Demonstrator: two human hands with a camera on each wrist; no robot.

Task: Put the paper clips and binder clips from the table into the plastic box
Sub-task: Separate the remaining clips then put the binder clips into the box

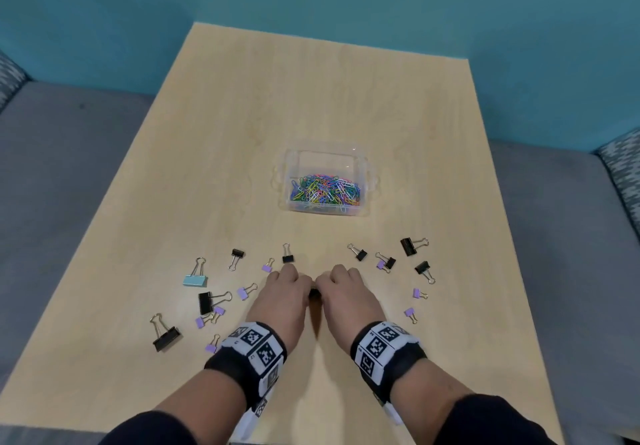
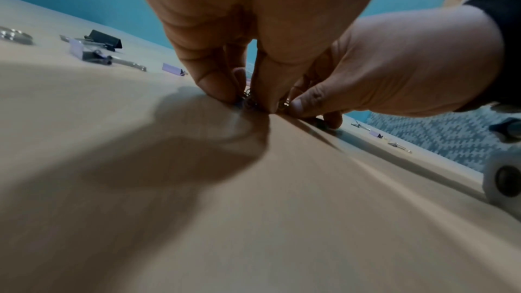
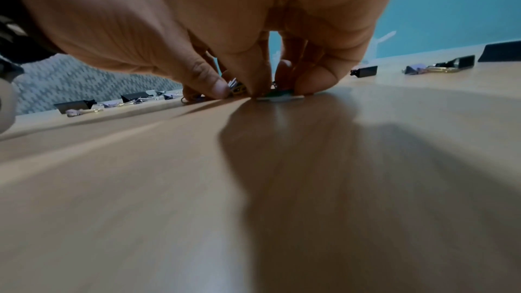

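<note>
While my left hand [image 1: 287, 292] and right hand [image 1: 341, 290] pinch small clips together on the near counter [image 1: 346, 98], the plastic box [image 1: 323, 157] of paper clips [image 1: 325, 190] sits farther off, with binder clips [image 1: 195, 276] scattered either side.

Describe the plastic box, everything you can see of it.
The plastic box is clear, rectangular and open-topped, with no lid in view and small handle-like tabs on its left and right sides. It stands upright near the middle of the wooden table, beyond both hands. A heap of coloured paper clips lies inside. Neither hand touches it.
</note>
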